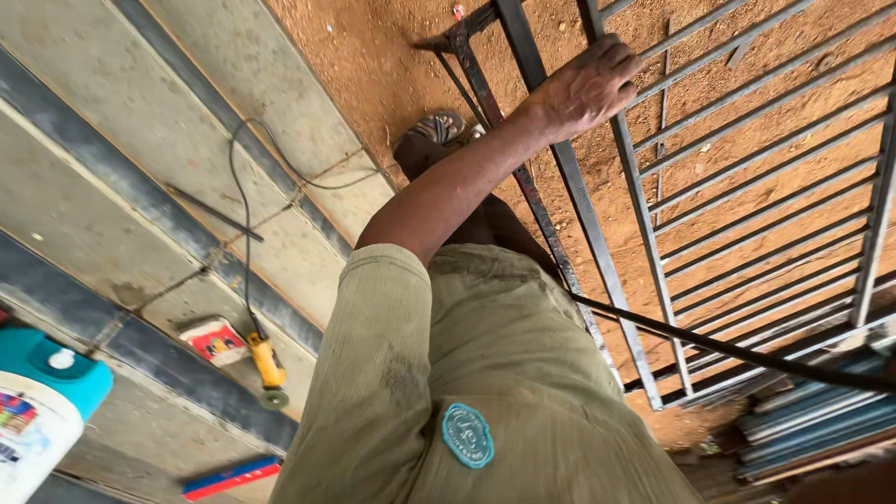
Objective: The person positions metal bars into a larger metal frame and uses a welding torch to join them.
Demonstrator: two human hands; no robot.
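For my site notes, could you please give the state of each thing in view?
Left hand: closed around a bar of the grille.
Grille: tilted, above red dirt.
Grinder: lying on the concrete, unheld, cord attached.
Small box: lying flat beside the grinder.
Bottle: capped.

The gate [653,187] is bare dark metal, matt and rough, above dry reddish dirt [373,56]. Beside it, the shirt [485,373] is ribbed olive cloth, stained. Farther off, the grinder [266,364] has glossy yellow plastic on dull grey sheets [112,140].
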